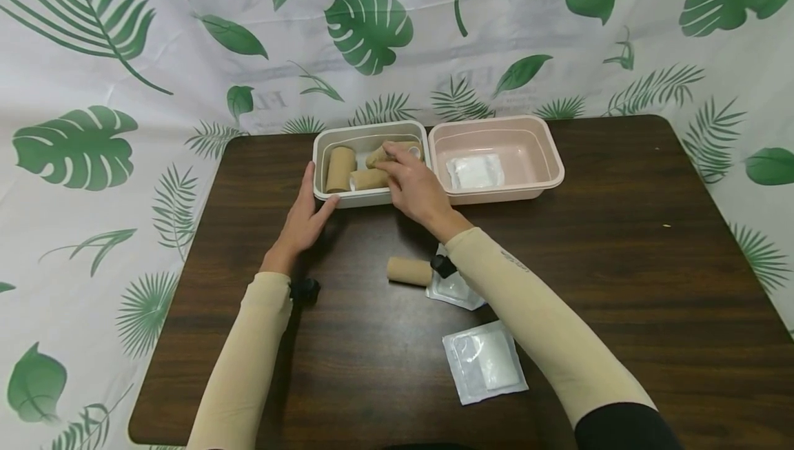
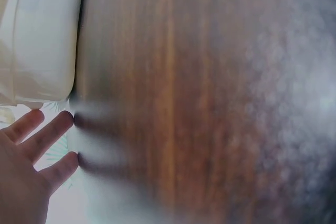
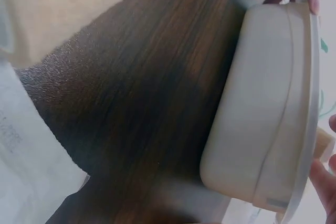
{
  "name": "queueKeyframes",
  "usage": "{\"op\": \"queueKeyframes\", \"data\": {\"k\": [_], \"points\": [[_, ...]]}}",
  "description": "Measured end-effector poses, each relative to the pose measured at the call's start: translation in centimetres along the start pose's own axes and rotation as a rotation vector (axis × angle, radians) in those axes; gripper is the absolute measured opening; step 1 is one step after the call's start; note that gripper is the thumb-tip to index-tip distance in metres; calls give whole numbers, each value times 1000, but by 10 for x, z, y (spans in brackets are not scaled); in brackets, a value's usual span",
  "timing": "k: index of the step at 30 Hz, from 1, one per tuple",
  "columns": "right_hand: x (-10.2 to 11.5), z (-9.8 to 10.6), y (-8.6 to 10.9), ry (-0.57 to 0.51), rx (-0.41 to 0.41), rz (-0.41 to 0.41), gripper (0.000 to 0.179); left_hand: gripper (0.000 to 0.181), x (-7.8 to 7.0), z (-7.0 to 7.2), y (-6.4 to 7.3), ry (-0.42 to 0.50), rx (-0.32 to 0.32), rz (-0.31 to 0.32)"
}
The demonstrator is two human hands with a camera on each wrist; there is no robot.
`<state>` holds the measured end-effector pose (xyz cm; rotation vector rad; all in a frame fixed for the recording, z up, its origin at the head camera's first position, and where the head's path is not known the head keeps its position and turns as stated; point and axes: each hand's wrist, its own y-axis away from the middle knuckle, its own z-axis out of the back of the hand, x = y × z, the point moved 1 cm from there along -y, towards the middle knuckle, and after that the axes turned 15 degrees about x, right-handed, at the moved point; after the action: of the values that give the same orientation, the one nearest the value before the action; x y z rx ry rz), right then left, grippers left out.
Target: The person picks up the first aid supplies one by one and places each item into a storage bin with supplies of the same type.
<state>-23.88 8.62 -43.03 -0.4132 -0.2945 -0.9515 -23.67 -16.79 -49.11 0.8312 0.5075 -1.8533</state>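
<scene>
My left hand (image 1: 302,219) rests against the left end of a white bin (image 1: 366,200), thumb at its front rim, fingers straight and spread along the side. Over the bin's right half, my right hand (image 1: 417,187) reaches in and holds a brown cardboard tube (image 1: 367,180) between thumb and fingers. That tube lies low near the front wall, and the right wrist view shows part of the tube (image 3: 324,144) above the rim. Another cardboard tube (image 1: 340,169) stands at the bin's left, and one more tube (image 1: 378,156) is behind the fingers, partly covered.
A pink bin (image 1: 540,160) adjoins on the right, with a white packet (image 1: 475,171) inside. On the dark wooden table (image 1: 633,284) lie a loose cardboard tube (image 1: 409,271), a packet (image 1: 455,290) partly under my right forearm, and a flat clear-and-white packet (image 1: 485,362) nearer me.
</scene>
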Motion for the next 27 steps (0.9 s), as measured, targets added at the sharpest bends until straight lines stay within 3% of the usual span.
{"op": "queueKeyframes", "data": {"k": [10, 20, 27], "points": [[5, 17, 27, -47, -33, 50, 29, 81, -2, 1, 0, 0, 10, -12], [12, 47, 72, -112, 86, 60, 33, 81, -4, 0, 1, 1, 15, -27], [13, 39, 100, -107, 189, 98, 36, 82, -5, 1, 2, 16, 7, -27]]}}
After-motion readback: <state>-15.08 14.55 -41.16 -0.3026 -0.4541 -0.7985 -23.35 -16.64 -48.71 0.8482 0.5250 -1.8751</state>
